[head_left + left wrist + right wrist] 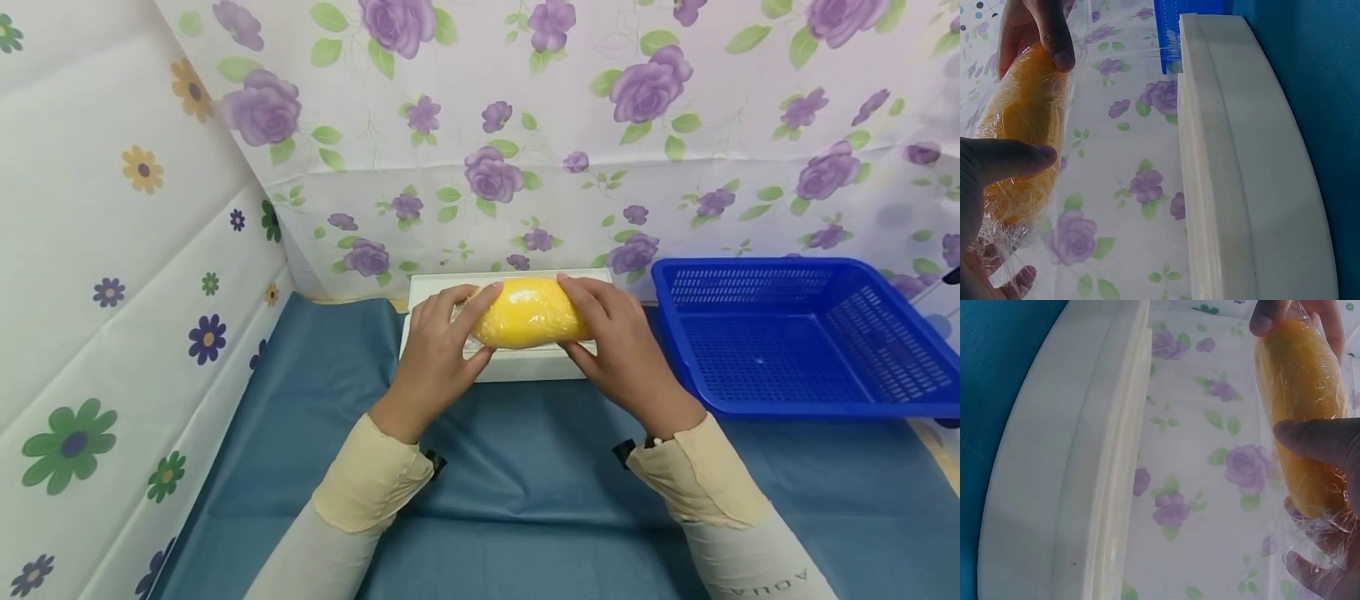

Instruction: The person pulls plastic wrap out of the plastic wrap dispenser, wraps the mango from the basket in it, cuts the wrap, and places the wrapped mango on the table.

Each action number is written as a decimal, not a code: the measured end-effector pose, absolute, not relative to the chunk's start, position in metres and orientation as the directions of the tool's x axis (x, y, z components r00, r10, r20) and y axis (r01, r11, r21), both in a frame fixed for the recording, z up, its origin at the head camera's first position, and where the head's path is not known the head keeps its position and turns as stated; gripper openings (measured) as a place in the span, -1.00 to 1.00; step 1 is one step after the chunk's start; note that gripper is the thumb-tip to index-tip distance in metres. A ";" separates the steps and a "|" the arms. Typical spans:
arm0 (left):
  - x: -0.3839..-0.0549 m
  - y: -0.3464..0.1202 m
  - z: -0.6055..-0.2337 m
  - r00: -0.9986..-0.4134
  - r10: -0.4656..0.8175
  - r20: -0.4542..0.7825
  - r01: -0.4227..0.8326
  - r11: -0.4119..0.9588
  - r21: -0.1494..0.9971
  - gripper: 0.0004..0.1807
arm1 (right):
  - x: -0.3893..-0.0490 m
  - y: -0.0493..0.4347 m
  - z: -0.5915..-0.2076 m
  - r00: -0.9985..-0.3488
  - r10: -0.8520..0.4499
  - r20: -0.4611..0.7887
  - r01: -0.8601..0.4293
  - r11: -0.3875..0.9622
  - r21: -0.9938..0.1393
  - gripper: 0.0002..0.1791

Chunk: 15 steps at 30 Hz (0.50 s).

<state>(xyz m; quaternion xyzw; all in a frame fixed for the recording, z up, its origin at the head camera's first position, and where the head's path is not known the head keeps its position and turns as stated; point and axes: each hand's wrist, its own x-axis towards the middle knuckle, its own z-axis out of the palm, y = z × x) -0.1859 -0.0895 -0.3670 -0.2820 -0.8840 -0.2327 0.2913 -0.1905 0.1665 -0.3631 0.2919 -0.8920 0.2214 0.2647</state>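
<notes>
A smooth yellow oblong thing (530,312), wrapped in clear plastic film, is held up between both hands. My left hand (442,346) grips its left end, thumb on the near side and fingers over the top. The right hand (618,346) holds the opposite end in the same way. Crinkled film (1007,234) bunches at the end by the left hand, and loose film (1316,540) gathers at the right hand's end too. Below and behind the yellow thing lies a long white box (525,368) with a curved front, partly hidden by the hands.
To the right stands a blue plastic basket (802,410) with slotted walls, close beside the white box. A dark blue cloth (517,533) covers the table. Flower-patterned sheets (450,108) hang at the back and left.
</notes>
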 end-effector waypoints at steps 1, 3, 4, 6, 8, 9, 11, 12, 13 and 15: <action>-0.186 -0.089 -0.366 -0.668 0.362 0.650 0.636 0.732 0.246 -0.10 | -0.190 0.167 -0.362 -0.690 -0.403 0.601 -0.637 0.733 -0.240 -0.03; -0.185 -0.089 -0.365 -0.665 0.361 0.654 0.638 0.730 0.246 -0.11 | -0.190 0.167 -0.361 -0.692 -0.401 0.600 -0.635 0.734 -0.241 -0.03; -0.185 -0.089 -0.365 -0.664 0.361 0.655 0.639 0.729 0.246 -0.11 | -0.190 0.167 -0.360 -0.692 -0.402 0.600 -0.635 0.734 -0.241 -0.02; -0.185 -0.089 -0.363 -0.664 0.360 0.655 0.639 0.728 0.247 -0.11 | -0.189 0.167 -0.359 -0.690 -0.403 0.602 -0.637 0.733 -0.240 -0.03; -0.184 -0.089 -0.363 -0.665 0.362 0.653 0.639 0.728 0.248 -0.11 | -0.188 0.168 -0.358 -0.685 -0.406 0.605 -0.641 0.730 -0.237 -0.03; -0.183 -0.089 -0.362 -0.666 0.363 0.652 0.640 0.727 0.249 -0.11 | -0.188 0.168 -0.358 -0.683 -0.409 0.605 -0.644 0.728 -0.234 -0.03; -0.180 -0.090 -0.362 -0.665 0.369 0.650 0.643 0.726 0.246 -0.10 | -0.186 0.169 -0.357 -0.679 -0.417 0.604 -0.649 0.726 -0.228 -0.03; -0.179 -0.090 -0.362 -0.664 0.374 0.648 0.645 0.725 0.242 -0.09 | -0.184 0.170 -0.357 -0.679 -0.421 0.601 -0.651 0.725 -0.227 -0.03; -0.177 -0.091 -0.362 -0.662 0.381 0.645 0.647 0.725 0.236 -0.09 | -0.182 0.170 -0.357 -0.680 -0.427 0.596 -0.652 0.723 -0.226 -0.03; -0.173 -0.092 -0.363 -0.660 0.398 0.637 0.653 0.724 0.224 -0.09 | -0.178 0.172 -0.358 -0.690 -0.439 0.575 -0.650 0.725 -0.227 -0.03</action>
